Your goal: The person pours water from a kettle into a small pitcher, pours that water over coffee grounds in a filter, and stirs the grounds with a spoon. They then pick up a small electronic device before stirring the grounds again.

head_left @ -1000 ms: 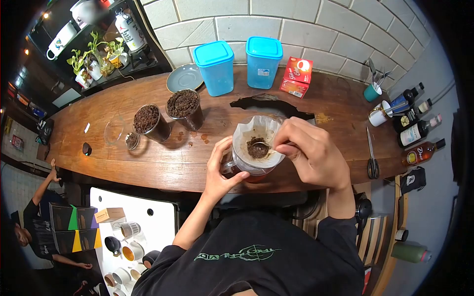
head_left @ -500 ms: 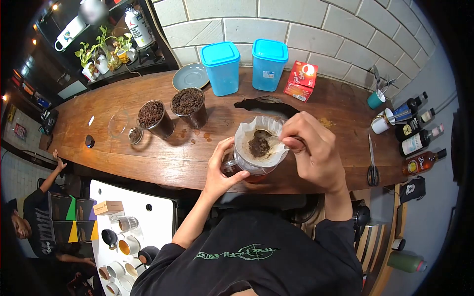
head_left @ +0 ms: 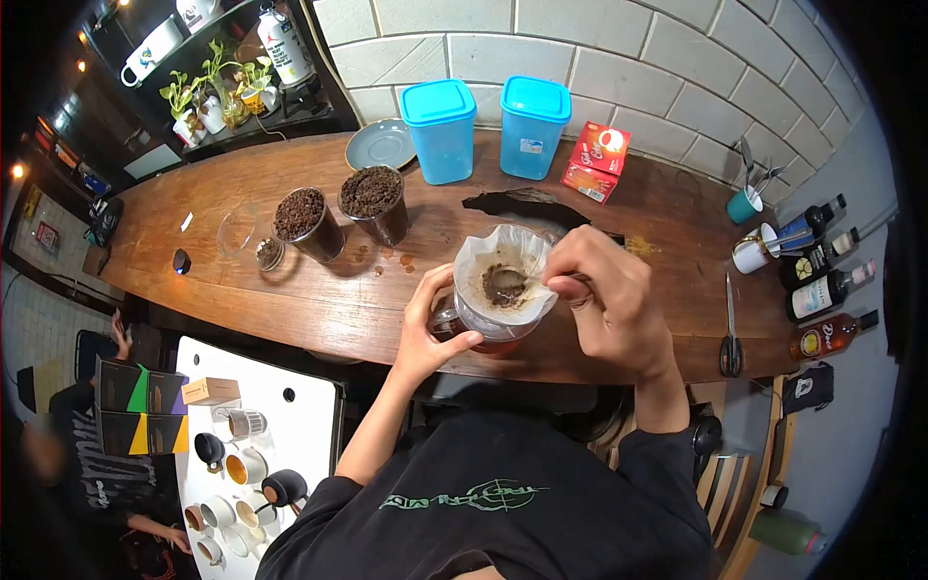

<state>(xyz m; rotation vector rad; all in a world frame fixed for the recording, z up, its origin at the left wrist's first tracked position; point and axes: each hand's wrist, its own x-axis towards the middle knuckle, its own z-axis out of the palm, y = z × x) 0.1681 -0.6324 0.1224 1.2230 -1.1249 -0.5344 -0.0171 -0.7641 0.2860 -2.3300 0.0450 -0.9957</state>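
A white paper filter [head_left: 474, 267] lines a clear coffee dripper [head_left: 471, 314], which sits on a glass server with dark reddish liquid in it. Wet coffee grounds [head_left: 503, 287] lie at the bottom of the filter. My left hand [head_left: 430, 333] curls around the dripper's left side, thumb in front, by the server's handle. Above the right rim, my right hand [head_left: 604, 295] pinches a spoon [head_left: 511, 274]; its bowl is down in the grounds and its handle is mostly covered by my fingers.
Two glasses of dark grounds [head_left: 372, 193] [head_left: 307, 227] stand left on the wooden counter. Behind are blue-lidded containers [head_left: 440, 135] and a red box [head_left: 596, 159]. Scissors [head_left: 731, 338] and bottles [head_left: 833, 333] are at right. Cups [head_left: 246, 468] crowd a white table, near another person [head_left: 106, 454].
The spoon has shifted lower into the grounds, leaving them more hollowed. My right hand has dropped slightly, while my left hand keeps its hold. The other person has moved their raised arm down.
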